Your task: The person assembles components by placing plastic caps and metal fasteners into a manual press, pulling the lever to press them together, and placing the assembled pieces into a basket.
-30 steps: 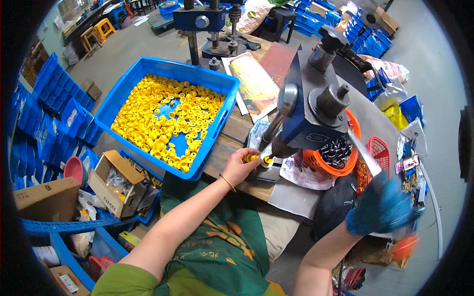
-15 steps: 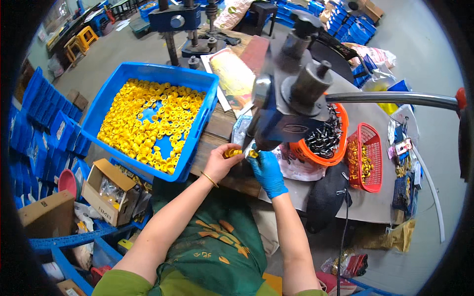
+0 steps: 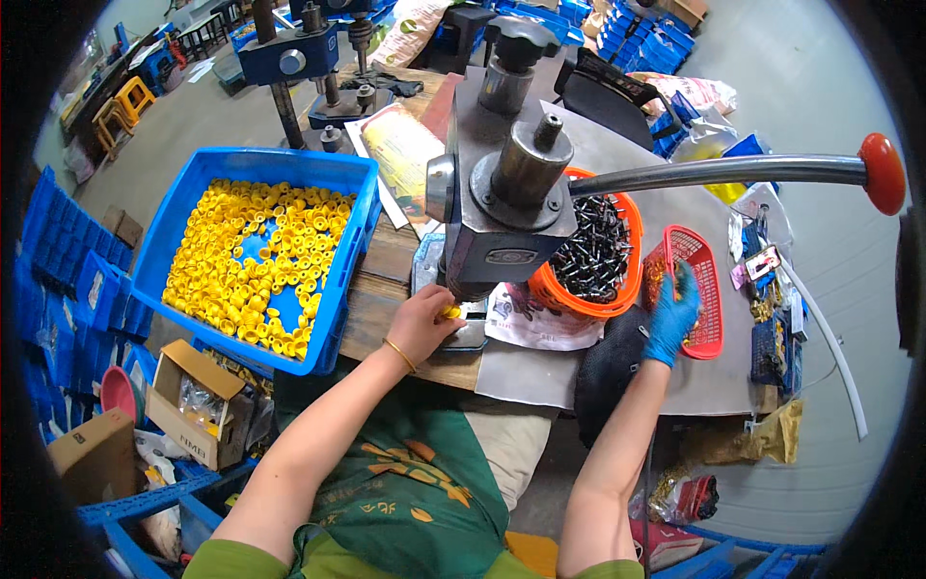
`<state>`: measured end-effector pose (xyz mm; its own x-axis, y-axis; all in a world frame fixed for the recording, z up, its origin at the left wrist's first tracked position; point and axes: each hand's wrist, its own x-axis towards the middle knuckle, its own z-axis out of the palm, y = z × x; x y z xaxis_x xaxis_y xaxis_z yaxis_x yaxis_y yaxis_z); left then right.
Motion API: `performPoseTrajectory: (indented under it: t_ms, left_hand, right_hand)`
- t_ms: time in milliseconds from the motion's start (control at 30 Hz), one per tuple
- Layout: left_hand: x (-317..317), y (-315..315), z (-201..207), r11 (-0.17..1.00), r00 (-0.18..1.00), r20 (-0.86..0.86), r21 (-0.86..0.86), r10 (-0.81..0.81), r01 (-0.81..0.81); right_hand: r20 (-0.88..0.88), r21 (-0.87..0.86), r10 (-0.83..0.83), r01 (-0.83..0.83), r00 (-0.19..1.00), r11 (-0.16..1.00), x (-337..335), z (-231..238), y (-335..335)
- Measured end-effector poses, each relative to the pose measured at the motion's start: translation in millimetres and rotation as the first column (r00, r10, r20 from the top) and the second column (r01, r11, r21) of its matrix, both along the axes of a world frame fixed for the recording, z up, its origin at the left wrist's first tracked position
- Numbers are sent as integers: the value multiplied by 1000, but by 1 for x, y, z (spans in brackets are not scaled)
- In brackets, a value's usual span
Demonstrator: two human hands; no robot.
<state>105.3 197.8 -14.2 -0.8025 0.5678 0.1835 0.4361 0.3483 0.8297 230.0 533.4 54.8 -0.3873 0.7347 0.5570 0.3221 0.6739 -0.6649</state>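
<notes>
At the foot of the arbor press (image 3: 511,236), my bare left hand (image 3: 421,330) pinches a small yellow cup-shaped cap (image 3: 450,313) between thumb and fingers, beside the press base (image 3: 470,337). My blue-gloved right hand (image 3: 672,323) reaches into the red plastic basket (image 3: 716,323), where small gold-coloured pieces lie. Its thumb and fingers look apart; the fingertips are partly lost among the pieces. Many more yellow caps (image 3: 246,314) fill the blue tub (image 3: 145,280) on the left.
An orange bucket (image 3: 617,307) of black metal parts stands behind the press. The press lever (image 3: 733,176), with a red knob (image 3: 882,174), stretches right above the baskets. A second press (image 3: 289,63) stands at the back left. An open cardboard box (image 3: 183,405) sits below the tub.
My right hand has left the press and moved right into the red basket. The left hand stays by the press with a yellow cap. The whole view has shifted.
</notes>
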Motion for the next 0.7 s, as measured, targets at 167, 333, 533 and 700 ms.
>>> performPoseTrajectory:
  t_ms: [167,333,533,700]
  left_hand:
    - [-3,-5,-5,991,997,75,131,33,-43]
    - [1,-19,3,973,978,164,171,129,-157]
    - [3,-43,-14,945,944,238,178,230,-275]
    - [10,-39,-7,947,946,279,222,166,-231]
  right_hand:
    - [474,102,335,-429,814,897,-104,-8,-73]
    - [326,112,355,-409,876,906,-117,-28,-65]
    - [-180,-530,653,-632,736,566,-58,-43,-159]
    - [-163,-449,680,-668,715,594,-63,-82,-198]
